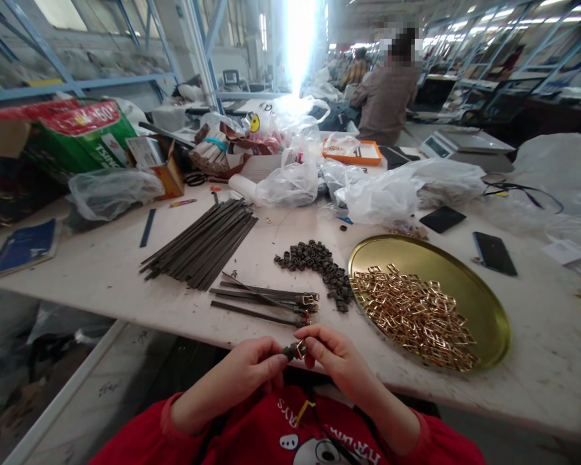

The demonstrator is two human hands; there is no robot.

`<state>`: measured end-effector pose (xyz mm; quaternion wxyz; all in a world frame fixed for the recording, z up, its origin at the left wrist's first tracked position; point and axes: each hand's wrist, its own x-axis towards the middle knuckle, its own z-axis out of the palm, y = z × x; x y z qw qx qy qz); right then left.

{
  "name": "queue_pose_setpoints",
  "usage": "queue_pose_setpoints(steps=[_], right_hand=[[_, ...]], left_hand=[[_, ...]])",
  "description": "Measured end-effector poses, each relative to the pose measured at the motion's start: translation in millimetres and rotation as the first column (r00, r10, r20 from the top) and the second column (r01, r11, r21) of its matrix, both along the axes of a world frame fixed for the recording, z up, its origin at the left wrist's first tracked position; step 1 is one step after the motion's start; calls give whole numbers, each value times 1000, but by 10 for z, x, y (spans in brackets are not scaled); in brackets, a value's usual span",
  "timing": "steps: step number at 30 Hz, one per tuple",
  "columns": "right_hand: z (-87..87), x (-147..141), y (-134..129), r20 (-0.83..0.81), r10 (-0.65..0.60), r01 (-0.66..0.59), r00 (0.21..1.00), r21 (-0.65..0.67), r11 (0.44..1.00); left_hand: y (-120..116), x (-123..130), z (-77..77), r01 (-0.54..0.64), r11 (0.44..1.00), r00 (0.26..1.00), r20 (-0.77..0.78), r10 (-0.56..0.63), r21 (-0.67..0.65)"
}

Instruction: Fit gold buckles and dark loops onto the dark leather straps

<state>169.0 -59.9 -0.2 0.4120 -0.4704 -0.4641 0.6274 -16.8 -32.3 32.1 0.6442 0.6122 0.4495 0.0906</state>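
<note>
Gold shows where a buckle [301,349] meets a dark strap [288,352], both held up by the near edge of the tabletop [271,226]. The left hand [261,365] has its grip closed on the strap, thumb over curled fingers; the right hand [332,352] pinches the buckle between thumb and fingertips. Holding so close to the join probably steadies a small, fiddly piece, though the fingers hide much of it and I cannot tell how the strap runs through the buckle.

Just beyond the hands lie a few buckled straps [266,300], metal ends to the right, perhaps so that they stay in order. Farther left, loose strips [208,245] lie roughly parallel in a heap; dark loops [314,255] are piled in the middle, near the tray [465,278] on the right, whose raised rim seems to keep the many spare buckles [416,316] together within reach.

Pale and speckled with scraps, the surface also carries a notebook [23,247] at far left, a phone [494,252] at right and plastic bags [382,194] along the far side. Past them, a person [387,97] faces away in a long, bright workroom.
</note>
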Motion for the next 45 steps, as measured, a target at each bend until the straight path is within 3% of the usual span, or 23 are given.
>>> queue_pose_setpoints(steps=[5,10,13,20,23,25,28,32,35,39,44,45], right_hand=[[31,-35,-35,67,-12,7,998,85,996],[14,-69,-81,-94,31,-34,995,-27,999],[-14,-107,-127,-156,29,-33,987,-24,999],[-52,-158,-110,190,57,-80,980,118,990],[-103,-144,-59,349,40,-130,936,240,962],[-148,-117,-14,418,11,-146,909,293,945],[-205,-27,103,513,-78,-144,855,379,914],[-329,116,334,672,-325,-135,665,537,833],[-521,144,476,704,-418,-97,574,565,819],[-760,109,543,699,-419,-67,579,552,831],[-891,148,440,689,-397,-137,606,582,801],[-928,172,434,684,-397,-145,611,591,794]], left_hand=[[-58,10,77,37,996,999,-20,-36,76],[-87,5,65,71,984,995,-87,-58,162],[-73,-25,36,83,981,990,-126,-61,178],[-41,-47,-4,87,993,996,-16,-86,80],[-10,-28,-42,118,989,991,-72,-112,91],[47,-16,-64,165,972,977,-160,-139,168],[225,14,-90,264,886,933,-335,-135,380],[571,94,-198,406,659,845,-535,-6,634],[781,115,-358,504,512,802,-596,19,695],[912,69,-499,576,452,779,-625,-52,681],[874,147,-384,679,392,710,-692,-133,621],[873,185,-362,680,412,703,-699,-133,606]])
